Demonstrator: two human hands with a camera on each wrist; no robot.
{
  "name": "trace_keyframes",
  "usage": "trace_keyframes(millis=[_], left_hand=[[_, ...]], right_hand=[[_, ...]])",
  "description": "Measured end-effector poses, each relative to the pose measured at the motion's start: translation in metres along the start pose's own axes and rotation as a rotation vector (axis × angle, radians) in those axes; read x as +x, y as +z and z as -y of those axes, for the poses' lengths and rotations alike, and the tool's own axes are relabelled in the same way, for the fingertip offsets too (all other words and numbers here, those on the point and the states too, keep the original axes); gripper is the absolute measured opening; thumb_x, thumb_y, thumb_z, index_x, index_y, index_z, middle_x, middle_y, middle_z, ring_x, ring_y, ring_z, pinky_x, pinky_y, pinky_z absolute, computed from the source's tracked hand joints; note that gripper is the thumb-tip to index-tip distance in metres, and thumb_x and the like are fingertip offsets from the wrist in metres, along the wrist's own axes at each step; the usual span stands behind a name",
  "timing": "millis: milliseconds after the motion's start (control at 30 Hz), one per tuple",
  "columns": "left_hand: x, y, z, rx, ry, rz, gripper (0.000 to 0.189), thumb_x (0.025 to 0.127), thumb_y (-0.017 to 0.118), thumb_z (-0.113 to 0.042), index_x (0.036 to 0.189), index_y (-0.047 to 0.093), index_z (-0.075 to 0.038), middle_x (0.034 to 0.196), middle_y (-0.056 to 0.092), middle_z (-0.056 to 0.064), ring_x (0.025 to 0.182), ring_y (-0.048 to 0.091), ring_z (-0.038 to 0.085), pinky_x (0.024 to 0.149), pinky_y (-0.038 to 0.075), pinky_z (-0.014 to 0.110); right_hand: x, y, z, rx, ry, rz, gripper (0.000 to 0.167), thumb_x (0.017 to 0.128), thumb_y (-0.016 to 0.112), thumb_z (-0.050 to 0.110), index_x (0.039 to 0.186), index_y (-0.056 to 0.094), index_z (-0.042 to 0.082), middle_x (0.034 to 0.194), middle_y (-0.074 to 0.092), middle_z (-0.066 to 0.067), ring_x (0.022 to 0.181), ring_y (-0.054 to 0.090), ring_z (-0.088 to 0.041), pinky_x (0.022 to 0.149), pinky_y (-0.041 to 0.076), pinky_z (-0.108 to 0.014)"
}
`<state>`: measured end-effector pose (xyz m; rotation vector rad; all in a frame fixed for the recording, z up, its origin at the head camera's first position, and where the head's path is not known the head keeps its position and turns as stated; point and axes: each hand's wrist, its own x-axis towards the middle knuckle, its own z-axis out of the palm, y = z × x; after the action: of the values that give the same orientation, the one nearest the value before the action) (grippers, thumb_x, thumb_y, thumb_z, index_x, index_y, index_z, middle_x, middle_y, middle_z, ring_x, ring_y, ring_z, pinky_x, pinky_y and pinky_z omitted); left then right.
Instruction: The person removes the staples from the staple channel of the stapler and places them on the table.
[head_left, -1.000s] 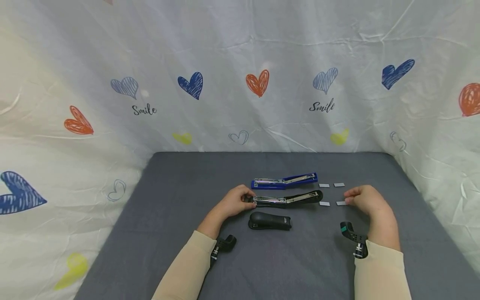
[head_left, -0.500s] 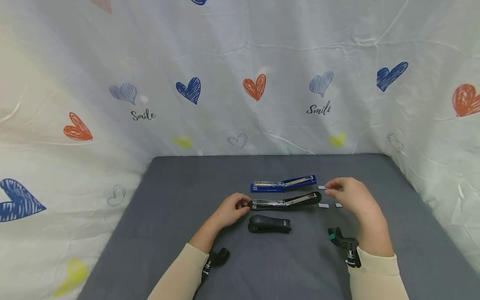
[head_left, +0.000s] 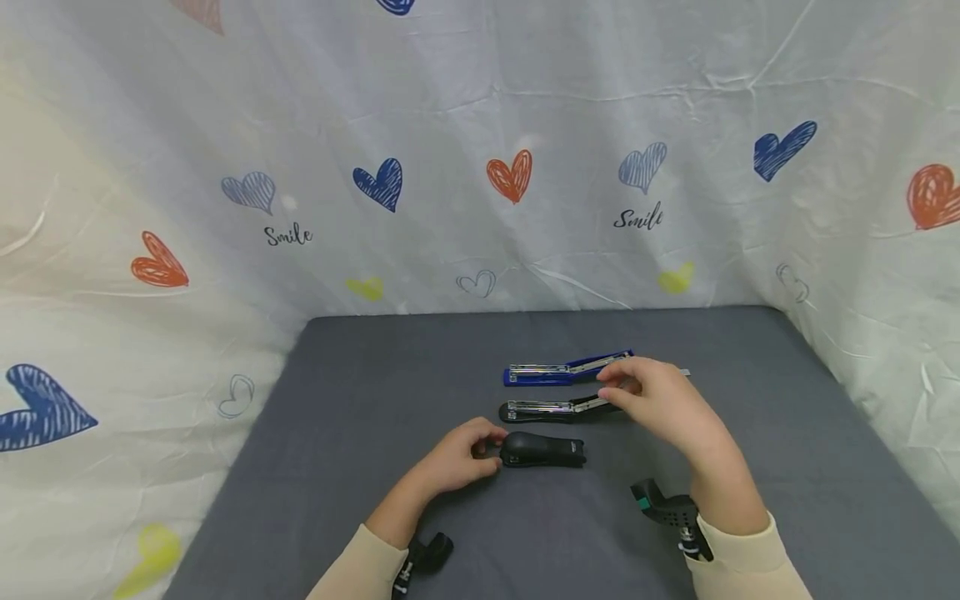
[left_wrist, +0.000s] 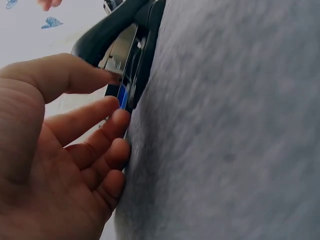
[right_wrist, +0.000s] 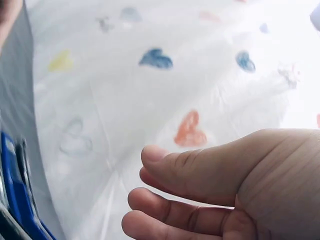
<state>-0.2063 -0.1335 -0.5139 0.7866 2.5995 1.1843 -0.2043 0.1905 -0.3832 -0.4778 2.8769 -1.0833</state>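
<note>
A closed black stapler (head_left: 543, 450) lies nearest me, and my left hand (head_left: 459, 457) is at its left end. In the left wrist view the thumb and loosely bent fingers (left_wrist: 112, 145) stand apart beside that stapler (left_wrist: 145, 60); firm contact cannot be made out. Behind it lie an opened-out black stapler (head_left: 542, 410) and an opened-out blue stapler (head_left: 536, 375). My right hand (head_left: 663, 404) hovers over the black one's right end, hiding it. No thing shows between the right thumb and fingers (right_wrist: 175, 215).
A strip of staples (head_left: 685, 372) peeks out behind the right hand, which covers the spot where other strips lay. Grey cloth (head_left: 375, 375) covers the table. A white curtain (head_left: 450, 108) with printed hearts hangs along its back and sides.
My left hand has left the opened black stapler's left end and come nearer, to the closed stapler. The right hand has moved left from the staple strips to over the opened black stapler.
</note>
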Motion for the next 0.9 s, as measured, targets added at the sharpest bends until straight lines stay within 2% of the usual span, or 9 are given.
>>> trace_keyframes(millis=[200,467,633,733,900], left_hand=[[0.000,0.008,-0.006,0.102,0.001,-0.013,0.036,0.088,0.080,-0.015,0.123,0.071,-0.007,0.110,0.062,-0.002,0.089,0.052,0.014,0.078,0.045,0.031],[0.002,0.014,-0.008,0.193,0.000,-0.073,0.029,0.089,0.081,-0.016,0.116,0.074,-0.009,0.103,0.060,-0.005,0.087,0.051,0.011,0.077,0.045,0.030],[0.003,0.016,-0.005,0.201,-0.002,-0.087,0.024,0.091,0.081,-0.019,0.113,0.076,-0.013,0.105,0.061,-0.006,0.089,0.052,0.011,0.079,0.046,0.031],[0.003,0.017,-0.004,0.206,0.004,-0.093,0.026,0.091,0.081,-0.019,0.115,0.075,-0.011,0.106,0.062,-0.005,0.091,0.054,0.012,0.080,0.047,0.032],[0.002,0.016,-0.003,0.237,0.018,-0.092,0.029,0.090,0.082,-0.021,0.116,0.074,-0.010,0.105,0.062,-0.003,0.088,0.052,0.012,0.076,0.045,0.030]], right_hand=[[0.002,0.023,0.016,0.023,-0.073,0.029,0.018,0.095,0.076,0.016,0.113,0.074,0.012,0.108,0.071,-0.002,0.085,0.065,-0.011,0.074,0.053,-0.037],[0.007,0.060,0.034,0.017,-0.199,0.110,0.019,0.092,0.079,0.018,0.110,0.075,0.013,0.105,0.069,0.002,0.086,0.066,-0.010,0.073,0.054,-0.032],[0.009,0.091,0.041,-0.094,-0.262,0.128,0.022,0.090,0.081,0.016,0.111,0.075,0.012,0.106,0.067,0.000,0.088,0.065,-0.018,0.076,0.053,-0.036],[0.010,0.109,0.043,-0.179,-0.278,0.127,0.025,0.089,0.082,0.017,0.113,0.076,0.011,0.107,0.064,0.000,0.089,0.063,-0.018,0.076,0.052,-0.037],[0.008,0.133,0.048,-0.365,-0.334,0.070,0.028,0.085,0.086,0.015,0.112,0.077,0.010,0.109,0.063,-0.002,0.096,0.062,-0.020,0.076,0.054,-0.036]])
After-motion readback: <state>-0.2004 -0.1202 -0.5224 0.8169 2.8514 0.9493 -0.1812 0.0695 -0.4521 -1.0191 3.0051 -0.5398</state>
